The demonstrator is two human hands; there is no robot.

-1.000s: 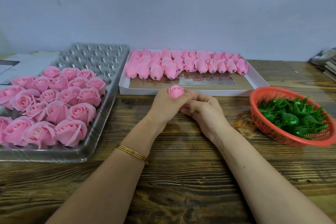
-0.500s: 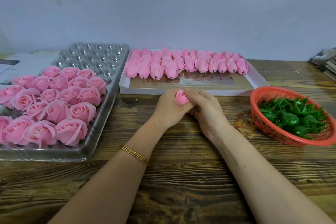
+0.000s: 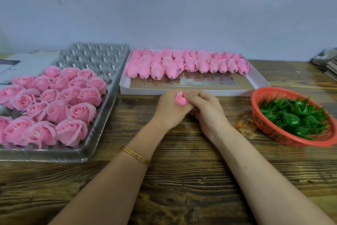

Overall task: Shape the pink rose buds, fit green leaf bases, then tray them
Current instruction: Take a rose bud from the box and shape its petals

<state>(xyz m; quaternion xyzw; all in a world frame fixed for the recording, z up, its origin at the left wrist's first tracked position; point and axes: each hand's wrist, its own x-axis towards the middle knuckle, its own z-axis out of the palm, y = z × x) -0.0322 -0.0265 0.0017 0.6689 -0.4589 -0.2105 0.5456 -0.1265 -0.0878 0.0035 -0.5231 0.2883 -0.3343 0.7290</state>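
Hiding rose bud [image 3: 181,99] base (curled fingers [image 3: 195,95])

Soft, flat light is falling evenly, so my left hand [image 3: 168,113] and right hand [image 3: 207,113] are barely casting shadows. Glare is bouncing off the clear tray [image 3: 94,58] left of them. The basket [image 3: 269,129] off to their right is blurring where the wide lens is bending the edges.

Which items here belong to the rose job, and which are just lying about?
In use: rose bud, held by left hand and right hand; unshaped buds in white box; green leaf bases in red basket; clear tray.
Lying about: paper stack far right; flat white item far left.
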